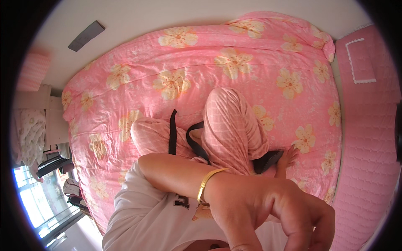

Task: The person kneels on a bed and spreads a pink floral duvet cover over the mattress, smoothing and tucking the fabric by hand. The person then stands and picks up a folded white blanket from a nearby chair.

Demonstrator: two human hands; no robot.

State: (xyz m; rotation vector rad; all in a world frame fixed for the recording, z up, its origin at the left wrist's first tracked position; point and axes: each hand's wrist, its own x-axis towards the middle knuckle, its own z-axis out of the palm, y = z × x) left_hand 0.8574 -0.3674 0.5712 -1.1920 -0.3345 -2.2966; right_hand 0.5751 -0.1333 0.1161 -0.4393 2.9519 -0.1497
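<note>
My left hand is large and close to the camera, reaching across my chest with its fingers bent. A gold bangle circles its wrist. The fingertips run toward the lower edge, so I cannot tell whether they hold anything. Farther down, my right hand rests on the floral pink quilt with fingers apart. Beside it, near the trouser cuff, lies a black item whose kind is unclear. Two lengths of black strap, one upright and one curved, show by my bent legs in pink checked trousers.
A pale wall with a grey panel runs behind the bed. Pink quilted fabric with a white-trimmed patch borders the right side. Light furniture with draped cloth, a bag and a bright window are at left.
</note>
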